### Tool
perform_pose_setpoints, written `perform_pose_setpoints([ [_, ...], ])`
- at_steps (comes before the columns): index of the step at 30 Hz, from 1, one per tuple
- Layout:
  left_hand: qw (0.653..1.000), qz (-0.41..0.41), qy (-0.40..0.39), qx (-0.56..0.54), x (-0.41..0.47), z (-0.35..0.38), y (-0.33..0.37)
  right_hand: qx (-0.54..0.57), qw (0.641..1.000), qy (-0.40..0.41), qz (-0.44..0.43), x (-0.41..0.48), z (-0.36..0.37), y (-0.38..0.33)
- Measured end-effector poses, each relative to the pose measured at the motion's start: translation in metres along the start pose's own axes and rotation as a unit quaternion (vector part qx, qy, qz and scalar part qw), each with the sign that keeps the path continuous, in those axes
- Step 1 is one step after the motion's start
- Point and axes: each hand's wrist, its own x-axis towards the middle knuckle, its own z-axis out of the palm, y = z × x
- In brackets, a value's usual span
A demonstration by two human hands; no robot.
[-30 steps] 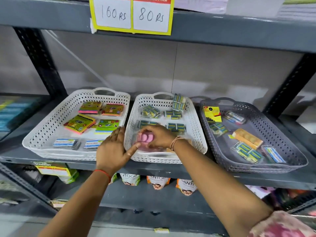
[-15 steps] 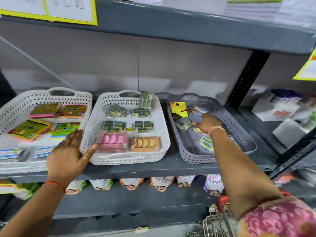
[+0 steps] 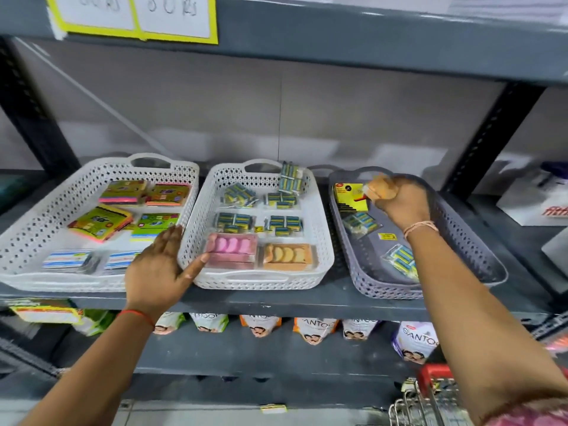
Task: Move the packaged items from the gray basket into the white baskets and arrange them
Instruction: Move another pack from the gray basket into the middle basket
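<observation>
Orange pack [image 3: 379,187] now pinched in the right hand [image 3: 399,204], lifted over the gray basket [image 3: 479,256] at right, bound for the middle white basket [image 3: 322,241], which the spread left hand [image 3: 156,272] steadies.

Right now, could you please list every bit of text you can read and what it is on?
"80 Rs", blurred: right white price card on the upper shelf edge.
"SANTO", cut off: purple pouch on the lower shelf.
Left price card, basket packets: too blurred to read.
</observation>
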Motion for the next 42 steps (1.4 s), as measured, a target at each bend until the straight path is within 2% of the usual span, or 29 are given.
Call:
perform_pose_setpoints([
  [2,1.000,0.003,-0.005,-0.002,0.000,0.001,-0.001,0.145,0.984,-0.083,-0.057,-0.012,-0.001,-0.035],
  [4,1.000,0.003,-0.013,-0.001,0.000,0.001,-0.001,0.192,0.953,-0.205,-0.112,-0.032,0.004,-0.068],
  [6,1.000,0.003,-0.019,0.001,0.001,0.000,-0.002,0.138,0.935,-0.285,-0.156,-0.048,0.019,-0.089],
  [10,1.000,0.002,-0.022,0.002,0.000,0.000,-0.003,0.003,0.911,-0.360,-0.203,-0.069,0.051,-0.104],
  [13,1.000,0.002,-0.026,0.000,0.000,-0.002,-0.002,-0.088,0.899,-0.361,-0.231,-0.077,0.066,-0.105],
  [16,1.000,0.003,-0.022,0.004,-0.001,-0.002,-0.001,-0.117,0.896,-0.350,-0.248,-0.078,0.071,-0.103],
  [18,1.000,0.004,-0.021,0.004,-0.001,-0.002,-0.001,-0.081,0.900,-0.352,-0.243,-0.075,0.067,-0.099],
  [19,1.000,0.004,-0.019,0.004,-0.001,-0.001,-0.002,-0.031,0.914,-0.333,-0.231,-0.073,0.063,-0.096],
  [21,1.000,0.006,-0.017,0.001,0.000,0.000,-0.002,0.082,0.954,-0.217,-0.190,-0.058,0.051,-0.083],
  [22,1.000,0.008,-0.017,0.001,0.000,0.000,-0.002,0.102,0.971,-0.145,-0.163,-0.048,0.045,-0.073],
  [23,1.000,0.009,-0.017,-0.001,0.000,0.000,-0.001,0.085,0.984,-0.092,-0.128,-0.035,0.040,-0.061],
  [24,1.000,0.010,-0.014,-0.003,0.000,0.000,-0.001,0.037,0.992,-0.072,-0.094,-0.023,0.035,-0.048],
  [25,1.000,0.010,-0.012,-0.005,0.001,0.001,-0.001,-0.028,0.992,-0.099,-0.067,-0.012,0.034,-0.034],
  [27,1.000,0.006,-0.015,-0.008,0.001,0.001,-0.002,-0.151,0.964,-0.215,-0.052,-0.003,0.039,-0.010],
  [29,1.000,0.002,-0.022,-0.007,0.001,0.002,-0.001,-0.197,0.934,-0.292,-0.066,-0.001,0.047,0.009],
  [30,1.000,0.001,-0.024,-0.006,0.002,0.003,-0.001,-0.189,0.931,-0.306,-0.062,0.000,0.050,0.015],
  [34,1.000,0.002,-0.025,-0.009,0.001,0.001,-0.001,-0.251,0.917,-0.296,-0.093,0.010,0.052,0.018],
  [38,1.000,0.003,-0.030,-0.009,0.001,0.002,0.000,-0.291,0.899,-0.320,-0.070,0.010,0.048,0.019],
  [42,1.000,0.006,-0.021,0.000,0.002,0.000,-0.004,-0.225,0.927,-0.301,-0.006,0.010,0.037,0.026],
])
